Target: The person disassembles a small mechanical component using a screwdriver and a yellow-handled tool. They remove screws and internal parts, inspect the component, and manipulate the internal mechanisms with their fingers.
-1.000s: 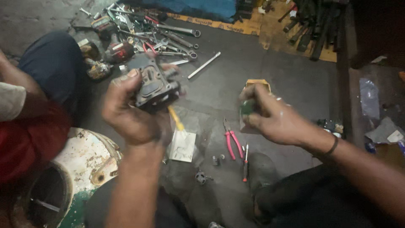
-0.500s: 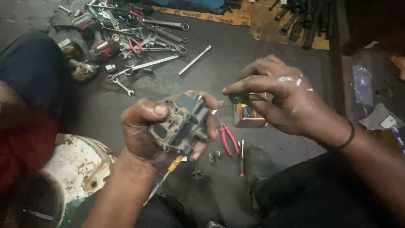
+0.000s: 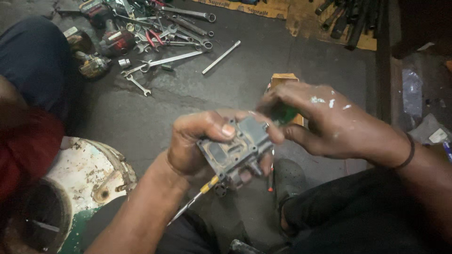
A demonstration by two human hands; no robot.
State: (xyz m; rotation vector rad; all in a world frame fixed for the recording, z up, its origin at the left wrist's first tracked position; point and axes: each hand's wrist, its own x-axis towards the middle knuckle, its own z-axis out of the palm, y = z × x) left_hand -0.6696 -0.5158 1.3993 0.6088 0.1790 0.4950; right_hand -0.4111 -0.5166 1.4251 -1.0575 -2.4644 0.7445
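Two bare hands work on a small grey metal engine part above a dark workshop floor

The left hand (image 3: 197, 148) grips the metal part (image 3: 238, 150) from below, thumb pressed on top; the right hand (image 3: 325, 122) pinches a small green object (image 3: 285, 114) (blurred) against the part's upper edge. Spanners (image 3: 160, 61) lie scattered well behind, and a rusty white drum (image 3: 89, 171) sits at lower left

Carburettor body (image 3: 235, 150): cast metal, dull, grimy. Wrenches (image 3: 165, 59): bright steel, smooth. Round housing (image 3: 89, 171): chipped pale paint, rusty. Floor (image 3: 226, 94): dark, matt, rough.
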